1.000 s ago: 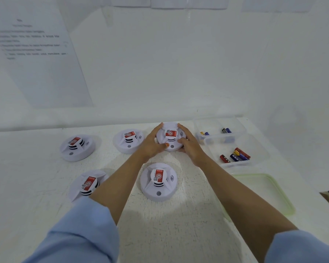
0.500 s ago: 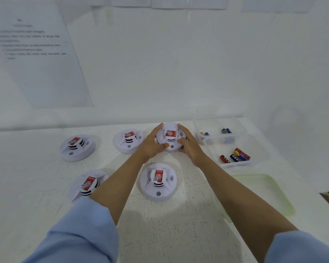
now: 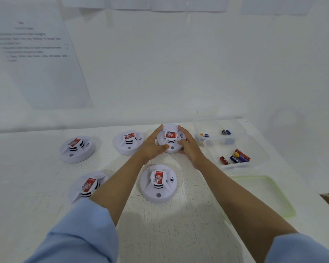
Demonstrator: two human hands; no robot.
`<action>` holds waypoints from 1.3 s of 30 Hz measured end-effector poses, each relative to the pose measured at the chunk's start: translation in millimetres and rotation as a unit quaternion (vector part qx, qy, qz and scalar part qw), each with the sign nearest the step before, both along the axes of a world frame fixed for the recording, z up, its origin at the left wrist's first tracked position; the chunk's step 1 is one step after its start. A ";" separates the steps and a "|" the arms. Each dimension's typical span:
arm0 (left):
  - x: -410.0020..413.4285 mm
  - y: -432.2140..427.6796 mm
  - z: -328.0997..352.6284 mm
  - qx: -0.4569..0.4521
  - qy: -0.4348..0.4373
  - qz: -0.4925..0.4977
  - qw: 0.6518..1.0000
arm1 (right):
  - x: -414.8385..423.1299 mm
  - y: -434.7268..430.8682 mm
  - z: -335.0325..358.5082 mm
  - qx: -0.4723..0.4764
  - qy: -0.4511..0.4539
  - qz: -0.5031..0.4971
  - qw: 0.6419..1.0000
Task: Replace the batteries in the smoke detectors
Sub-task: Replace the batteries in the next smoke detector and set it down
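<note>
White table (image 3: 179, 234), white wall (image 3: 179, 73) behind. Smoke detector (image 3: 171, 138), red label up, sits far-centre on table, just left of the boxes. Left hand (image 3: 150, 147) grasps its left rim, fingers curled over far edge, thumb on near face; right hand (image 3: 190, 147) grips the right rim likewise. Vs 0.5 s ago: no visible change, hands & detector in same spot. Four other detectors (image 3: 158, 183) lie left & nearer. Right: two clear boxes (image 3: 258, 147) w/ batteries (image 3: 235, 158), green lid (image 3: 264, 196) nearer. Paper sheet (image 3: 36, 59) on wall, far left.
</note>
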State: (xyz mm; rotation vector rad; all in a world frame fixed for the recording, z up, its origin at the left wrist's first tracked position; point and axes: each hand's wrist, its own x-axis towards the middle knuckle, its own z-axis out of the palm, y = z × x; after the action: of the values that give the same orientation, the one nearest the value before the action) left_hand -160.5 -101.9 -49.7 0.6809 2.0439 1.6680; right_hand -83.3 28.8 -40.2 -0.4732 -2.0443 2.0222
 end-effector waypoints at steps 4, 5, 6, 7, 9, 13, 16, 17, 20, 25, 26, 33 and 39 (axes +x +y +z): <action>0.0 0.3 0.3 -0.003 0.006 -0.002 1.000 | -0.2 -0.2 0.9 0.004 0.005 -0.004 1.000; -0.3 0.3 0.2 -0.005 0.006 -0.002 1.000 | -0.1 -0.3 1.3 0.004 0.008 -0.005 1.000; -0.5 0.2 0.1 -0.006 0.006 -0.002 1.000 | 0.0 -0.5 1.4 0.003 0.010 -0.006 1.000; -0.7 0.2 0.1 -0.008 0.006 -0.002 1.000 | -0.4 -0.6 1.2 0.001 0.011 -0.007 1.000; -0.8 -0.1 0.2 -0.016 0.012 0.000 1.000 | -1.2 -1.2 0.4 0.006 0.015 -0.011 1.000; -0.3 0.4 0.7 -0.021 0.010 0.001 1.000 | -3.4 -2.7 -0.9 0.019 0.018 -0.022 0.999; 0.3 1.2 0.6 -0.030 0.014 0.003 0.999 | -4.1 -3.4 -1.6 0.022 0.020 -0.026 0.999; 1.1 1.3 0.9 -0.031 0.013 0.004 0.999 | -3.8 -3.1 -1.8 0.022 0.021 -0.027 0.999; 2.5 2.4 1.0 -0.027 0.006 0.003 1.000 | -1.7 -0.5 -1.2 0.028 0.021 -0.028 0.999; 5.3 7.4 3.3 -0.033 0.009 0.002 0.999 | -0.2 1.6 -0.7 0.022 0.022 -0.034 0.999; 5.4 8.4 3.2 -0.037 0.011 0.002 0.999 | 0.0 1.3 -0.4 0.022 0.021 -0.036 0.999; 4.1 13.5 0.1 -0.072 0.019 0.004 0.997 | -4.2 3.9 -2.9 0.043 0.003 -0.033 0.999; 1.6 14.7 -5.3 -0.094 0.015 0.005 0.995 | -9.4 3.5 -5.6 0.088 -0.031 -0.048 0.995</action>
State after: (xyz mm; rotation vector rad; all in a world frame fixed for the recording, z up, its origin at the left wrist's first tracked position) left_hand -158.8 -87.2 -55.0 0.6349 2.1941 1.4556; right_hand -92.7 32.4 -45.8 -0.5923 -2.1666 1.7759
